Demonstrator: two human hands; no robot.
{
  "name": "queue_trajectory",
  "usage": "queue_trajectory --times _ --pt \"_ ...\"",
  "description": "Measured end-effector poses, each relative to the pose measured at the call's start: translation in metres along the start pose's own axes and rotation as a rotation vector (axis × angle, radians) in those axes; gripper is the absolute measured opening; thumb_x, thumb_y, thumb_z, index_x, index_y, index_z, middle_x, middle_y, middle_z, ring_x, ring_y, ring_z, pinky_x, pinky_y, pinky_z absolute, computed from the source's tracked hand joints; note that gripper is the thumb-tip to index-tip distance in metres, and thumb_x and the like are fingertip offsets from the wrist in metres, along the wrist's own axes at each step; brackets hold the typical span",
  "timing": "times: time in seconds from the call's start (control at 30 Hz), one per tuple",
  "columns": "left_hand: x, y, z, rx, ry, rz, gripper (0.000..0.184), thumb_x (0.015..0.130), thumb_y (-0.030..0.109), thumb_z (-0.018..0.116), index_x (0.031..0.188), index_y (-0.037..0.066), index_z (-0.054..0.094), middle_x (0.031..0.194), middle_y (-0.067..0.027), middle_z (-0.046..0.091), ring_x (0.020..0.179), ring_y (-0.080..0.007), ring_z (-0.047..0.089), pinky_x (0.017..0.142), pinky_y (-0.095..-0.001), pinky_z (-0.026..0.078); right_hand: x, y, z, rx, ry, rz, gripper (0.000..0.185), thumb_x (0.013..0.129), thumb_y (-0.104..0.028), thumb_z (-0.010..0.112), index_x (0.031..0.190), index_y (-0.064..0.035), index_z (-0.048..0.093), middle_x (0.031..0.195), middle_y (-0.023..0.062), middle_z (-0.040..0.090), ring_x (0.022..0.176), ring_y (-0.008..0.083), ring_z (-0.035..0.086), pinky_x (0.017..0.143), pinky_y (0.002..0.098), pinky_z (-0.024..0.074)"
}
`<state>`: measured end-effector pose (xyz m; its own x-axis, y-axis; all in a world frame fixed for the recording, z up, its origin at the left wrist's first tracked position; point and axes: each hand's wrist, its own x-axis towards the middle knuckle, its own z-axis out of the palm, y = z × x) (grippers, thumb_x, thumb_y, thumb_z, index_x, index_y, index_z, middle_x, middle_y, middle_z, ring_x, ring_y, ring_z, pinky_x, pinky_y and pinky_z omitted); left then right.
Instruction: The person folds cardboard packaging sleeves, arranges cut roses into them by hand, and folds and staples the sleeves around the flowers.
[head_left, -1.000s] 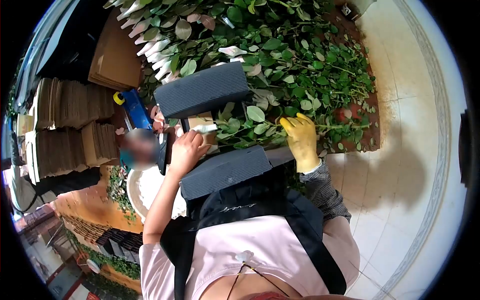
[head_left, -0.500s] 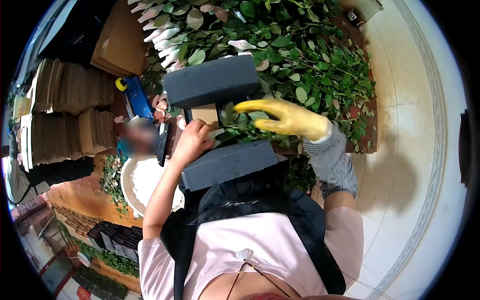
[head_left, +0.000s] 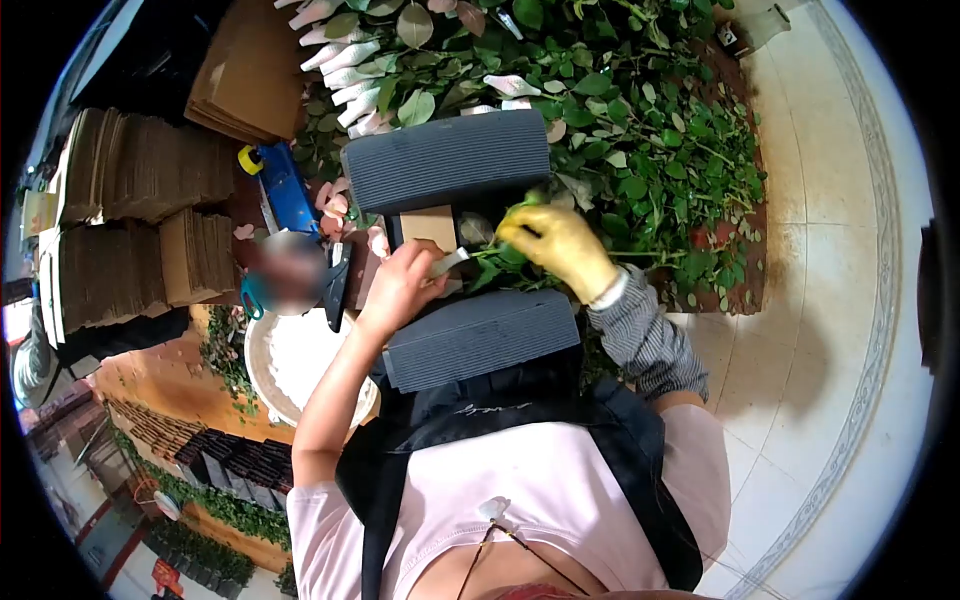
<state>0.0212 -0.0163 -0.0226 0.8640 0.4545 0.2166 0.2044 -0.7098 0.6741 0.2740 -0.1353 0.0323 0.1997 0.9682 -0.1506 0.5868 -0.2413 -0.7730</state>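
Note:
My bare left hand [head_left: 404, 284] is closed around a rose whose bud sits in a white sleeve [head_left: 450, 262]. The rose lies sideways between two ridged dark grey blocks, the upper block [head_left: 450, 162] and the lower block [head_left: 482, 338]. My right hand [head_left: 562, 248], in a yellow rubber glove, pinches the green stem and leaves just right of the bud. Its fingertips partly hide the stem, which runs on to the right. A piece of brown cardboard [head_left: 430, 226] stands between the blocks, above my left hand.
Leafy rose stems [head_left: 650, 150] cover the table, with several white-sleeved buds [head_left: 350, 78] at upper left. Cardboard stacks [head_left: 140, 165], a blue tape dispenser [head_left: 288, 190], a black-handled tool [head_left: 338, 285] and a white-filled bucket [head_left: 300, 365] are on the left. Pink petals [head_left: 332, 203] lie nearby.
My gloved right hand has moved left and down and closed from open fingers onto the stem. The white-sleeved bud now shows more clearly in my left hand. The whole view has shifted slightly.

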Motion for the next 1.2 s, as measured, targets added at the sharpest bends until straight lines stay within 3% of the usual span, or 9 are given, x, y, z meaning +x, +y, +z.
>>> queue_trajectory --times 0.17,0.3,0.4,0.6,0.67,0.73,0.87,1.07,1.2 --pt "-0.01 -0.012 0.002 -0.17 -0.122 -0.189 0.03 0.081 0.01 0.077 0.107 0.002 0.064 0.105 -0.014 0.065 0.095 -0.0369 0.066 0.081 -0.0415 0.055 -0.052 0.022 -0.034 0.443 0.478 0.391 0.017 0.099 -0.016 0.064 0.105 -0.0031 0.073 0.098 0.0045 0.073 0.09 0.0123 0.067 0.083 0.025 0.0534" --pt "-0.006 -0.015 0.004 -0.2 -0.132 -0.191 0.031 0.083 0.009 0.076 0.111 0.002 0.064 0.114 -0.0134 0.066 0.1 -0.0371 0.066 0.083 -0.0407 0.055 -0.065 0.009 -0.034 0.39 0.021 0.15 0.029 0.1 -0.021 0.063 0.125 -0.0077 0.067 0.124 0.0068 0.069 0.113 0.0193 0.064 0.098 0.032 0.0518" --pt "-0.008 -0.016 0.008 -0.17 -0.143 -0.134 0.032 0.084 0.008 0.076 0.113 0.002 0.064 0.125 -0.0145 0.065 0.1 -0.0371 0.066 0.083 -0.0412 0.055 -0.027 -0.021 -0.026 0.169 -0.282 -0.143 0.038 0.099 -0.025 0.063 0.131 -0.0061 0.061 0.125 0.0143 0.068 0.113 0.0275 0.065 0.098 0.0375 0.0516" --pt "-0.003 -0.008 -0.001 -0.044 -0.213 -0.036 0.029 0.087 0.011 0.073 0.111 0.0 0.062 0.151 -0.0101 0.049 0.108 -0.0339 0.064 0.088 -0.0412 0.054 0.057 -0.037 0.018 -0.351 -0.63 0.131 0.061 0.092 -0.049 0.063 0.128 0.0004 0.06 0.12 0.0215 0.068 0.11 0.0376 0.065 0.096 0.0445 0.0506" --pt "-0.005 -0.011 0.001 -0.027 -0.174 0.013 0.028 0.087 0.011 0.073 0.11 0.0 0.062 0.151 -0.0104 0.048 0.107 -0.0348 0.064 0.088 -0.0418 0.054 0.059 -0.033 0.036 -0.312 -0.545 0.139 0.057 0.091 -0.045 0.065 0.126 0.0002 0.061 0.118 0.0222 0.068 0.11 0.0376 0.065 0.096 0.0441 0.0507" --pt "-0.002 -0.004 0.0 -0.066 -0.15 -0.007 0.027 0.086 0.01 0.072 0.109 0.0 0.062 0.147 -0.0118 0.052 0.107 -0.0356 0.064 0.088 -0.0416 0.054 0.057 -0.023 0.045 -0.109 -0.435 0.245 0.041 0.092 -0.038 0.063 0.118 -0.0062 0.067 0.101 0.0157 0.073 0.091 0.0322 0.07 0.083 0.0409 0.0547" --pt "-0.004 -0.012 0.003 -0.111 -0.248 -0.142 0.026 0.087 0.007 0.072 0.11 0.0 0.063 0.129 -0.0151 0.063 0.105 -0.0364 0.065 0.088 -0.0397 0.055 0.029 0.017 0.042 -0.24 -0.072 0.007 0.032 0.099 -0.038 0.058 0.103 -0.01 0.072 0.081 0.0127 0.071 0.071 0.0302 0.068 0.069 0.0432 0.0549" --pt "0.006 -0.006 0.011 -0.429 -0.305 -0.221 0.026 0.088 0.004 0.072 0.113 0.001 0.066 0.114 -0.0132 0.068 0.1 -0.0292 0.069 0.084 -0.0371 0.057 -0.05 0.035 0.036 -0.333 0.126 0.14 0.037 0.098 -0.039 0.061 0.087 -0.0051 0.072 0.079 0.0141 0.072 0.069 0.0304 0.071 0.062 0.0398 0.0558" --pt "0.014 -0.006 0.016 -0.41 -0.37 -0.188 0.028 0.088 0.006 0.073 0.115 0.002 0.068 0.111 -0.0127 0.069 0.098 -0.0294 0.069 0.085 -0.0367 0.057 -0.066 0.048 0.05 0.078 0.479 0.227 0.033 0.097 -0.037 0.065 0.087 -0.0067 0.074 0.079 0.0122 0.073 0.067 0.0233 0.071 0.058 0.0377 0.0544"
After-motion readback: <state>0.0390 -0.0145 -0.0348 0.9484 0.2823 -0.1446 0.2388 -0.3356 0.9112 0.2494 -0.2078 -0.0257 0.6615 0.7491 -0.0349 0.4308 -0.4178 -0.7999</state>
